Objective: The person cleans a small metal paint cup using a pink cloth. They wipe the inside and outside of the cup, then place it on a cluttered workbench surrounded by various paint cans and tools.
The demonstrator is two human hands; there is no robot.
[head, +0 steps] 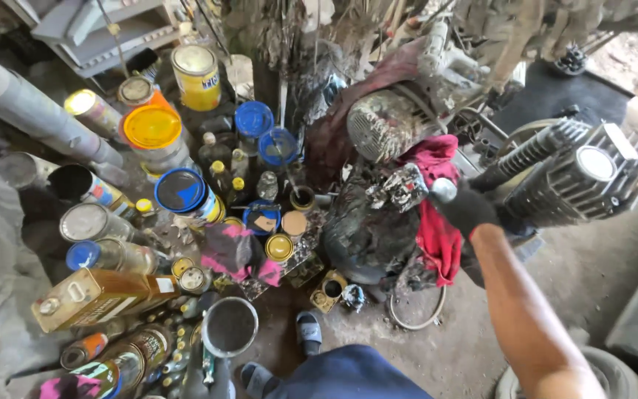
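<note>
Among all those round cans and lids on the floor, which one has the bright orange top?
The can with the orange lid, upper left, just below the yellow-labelled tin. Its neighbours show blue lids or bare metal tops; only this one is orange.

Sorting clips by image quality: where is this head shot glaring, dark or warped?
Head view: daylight blows out the concrete floor top right; glare on the yellow can lid; deep shade around the black gloved right hand; wide-angle bending at the edges; grey pipe soft.
</note>
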